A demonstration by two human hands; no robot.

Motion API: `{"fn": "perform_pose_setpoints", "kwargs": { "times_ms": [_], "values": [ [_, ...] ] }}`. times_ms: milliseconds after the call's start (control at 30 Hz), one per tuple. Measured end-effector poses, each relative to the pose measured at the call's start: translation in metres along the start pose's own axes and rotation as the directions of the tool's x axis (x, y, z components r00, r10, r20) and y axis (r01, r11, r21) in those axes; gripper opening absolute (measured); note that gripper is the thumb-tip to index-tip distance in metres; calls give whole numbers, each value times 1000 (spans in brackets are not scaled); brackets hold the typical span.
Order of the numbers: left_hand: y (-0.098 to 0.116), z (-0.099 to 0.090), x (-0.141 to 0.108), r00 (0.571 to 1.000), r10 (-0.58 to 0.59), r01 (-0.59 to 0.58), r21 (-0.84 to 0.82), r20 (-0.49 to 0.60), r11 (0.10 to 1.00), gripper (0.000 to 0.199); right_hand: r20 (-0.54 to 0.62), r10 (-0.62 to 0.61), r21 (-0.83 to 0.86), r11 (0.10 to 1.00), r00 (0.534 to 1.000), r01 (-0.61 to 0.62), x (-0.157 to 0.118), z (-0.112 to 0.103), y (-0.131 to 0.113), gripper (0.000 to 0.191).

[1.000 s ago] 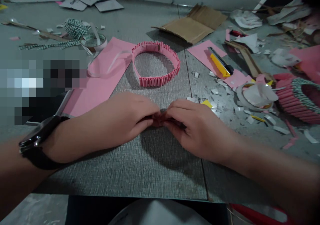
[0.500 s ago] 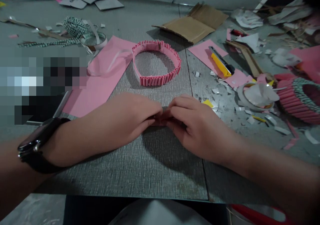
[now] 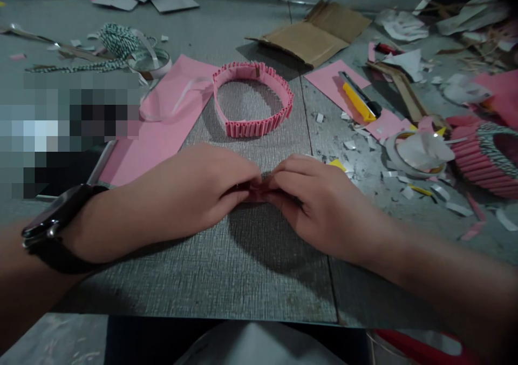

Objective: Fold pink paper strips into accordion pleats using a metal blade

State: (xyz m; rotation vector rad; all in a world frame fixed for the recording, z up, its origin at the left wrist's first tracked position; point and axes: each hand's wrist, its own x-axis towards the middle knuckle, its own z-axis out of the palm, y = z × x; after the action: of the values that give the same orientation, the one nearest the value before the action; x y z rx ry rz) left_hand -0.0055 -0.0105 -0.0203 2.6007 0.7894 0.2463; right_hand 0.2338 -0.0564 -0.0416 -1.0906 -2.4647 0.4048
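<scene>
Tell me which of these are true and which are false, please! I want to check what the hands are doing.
The left hand wears a black watch. True.
The right hand holds a yellow utility knife. False: both hands pinch a small folded pink paper, and the knife lies on a pink sheet.
A pleated pink paper ring lies on the table beyond the hands. True.
Green-and-white twine is wrapped around the watch. False: it lies on the table, away from the hands.
</scene>
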Motion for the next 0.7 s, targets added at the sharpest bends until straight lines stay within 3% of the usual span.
{"fn": "perform_pose_setpoints", "kwargs": {
  "times_ms": [200,433,567,700],
  "values": [
    [0,2,1,998,-67,66,-61,-3,996,17,-28,0,52,999,1000,1,2,2,6,18],
    [-4,5,0,994,57,-53,53,-94,997,18,-58,-11,46,999,998,14,2,4,8,20],
    [-4,8,-1,995,57,-52,68,-80,996,21,-114,-13,14,1000,993,15,1,7,7,19],
    [-2,10,0,995,58,-54,51,-85,997,22,-64,-120,-66,991,991,116,3,3,7,18]
  ]
}}
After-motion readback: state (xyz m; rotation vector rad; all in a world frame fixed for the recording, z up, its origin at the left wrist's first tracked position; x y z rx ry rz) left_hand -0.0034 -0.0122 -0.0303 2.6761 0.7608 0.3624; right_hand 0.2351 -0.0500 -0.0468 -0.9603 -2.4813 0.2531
